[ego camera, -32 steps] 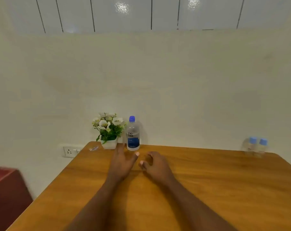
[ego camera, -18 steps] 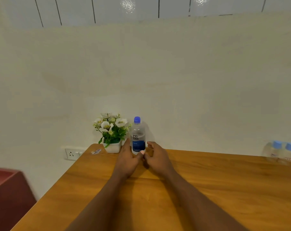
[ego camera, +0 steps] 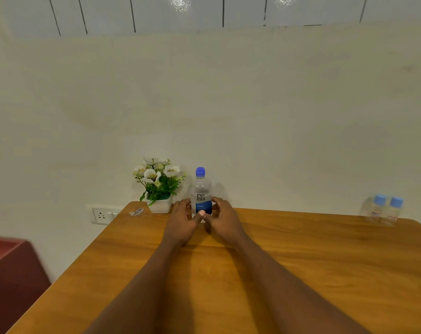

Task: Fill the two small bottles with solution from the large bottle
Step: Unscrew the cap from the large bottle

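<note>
My forearms run out over the bench (ego camera: 301, 261), bare wood all the way to the far edge. At the end of them my left hand (ego camera: 180, 221) and right hand (ego camera: 225, 221) are cupped round the lower half of the big bottle (ego camera: 201, 189), one on each side, fingers curled against its label and my left thumb across the front near the base. Both hands are partly closed on it. It stands upright on the bench, and I cannot tell whether I have taken its weight.

The blue cap (ego camera: 200, 171) is on the big bottle, so nothing has been poured from it as far as I can see. Just left of it sits a small flower pot (ego camera: 159, 205), close but not touching.

Far off at the right back corner stand the two small bottles (ego camera: 385, 210), side by side, both with pale blue caps on. They look clear; whether anything is in them I cannot make out.

I judge the task is barely begun. What is left: bring the big bottle and the small ones together, uncap all three, fill each small one, and close up.
</note>
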